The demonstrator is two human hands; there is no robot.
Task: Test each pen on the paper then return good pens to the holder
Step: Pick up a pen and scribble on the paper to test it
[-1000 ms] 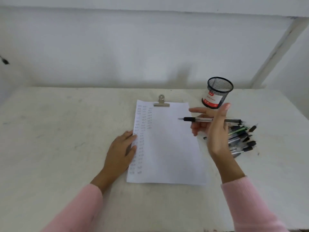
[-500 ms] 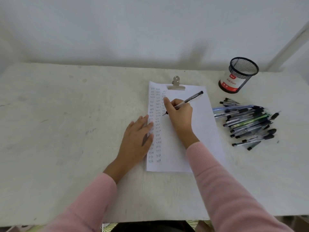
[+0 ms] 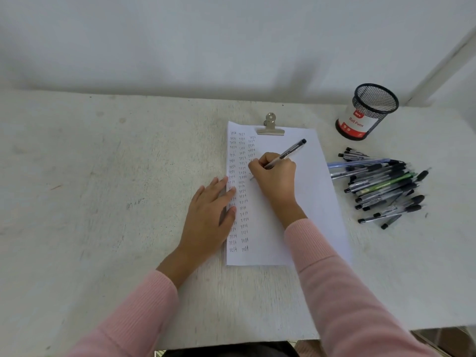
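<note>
I read the right hand [image 3: 274, 176] as curled round a clear-barrelled ballpoint pen [image 3: 291, 150] in a writing pinch. The tip is down on the paper [image 3: 309, 197] at the third column of handwritten "test" marks, below its last entry. The left hand [image 3: 208, 212] lies flat with straight fingers, its fingertips pressing the sheet's left edge and its palm on the table [image 3: 103, 176]. A bulldog clip [image 3: 270, 127] grips the top of the sheet.

Key relation: the pen's long axis runs from the tip, at the near left, up to the black end, at the far right. That rear end already points roughly toward the black mesh holder [image 3: 368, 112]. The holder stands upright at the far right, well apart from the paper and beyond the loose pens [image 3: 381, 186] lying beside the sheet. I see no pens standing in it.

My judgement: the test stroke is in progress. If the pen marks, the right hand is the nearer one for the return. It must travel away and rightward, passing over or behind the pile, then tip the barrel upright above the holder's rim. The left hand should stay where it is to keep the sheet from sliding.
</note>
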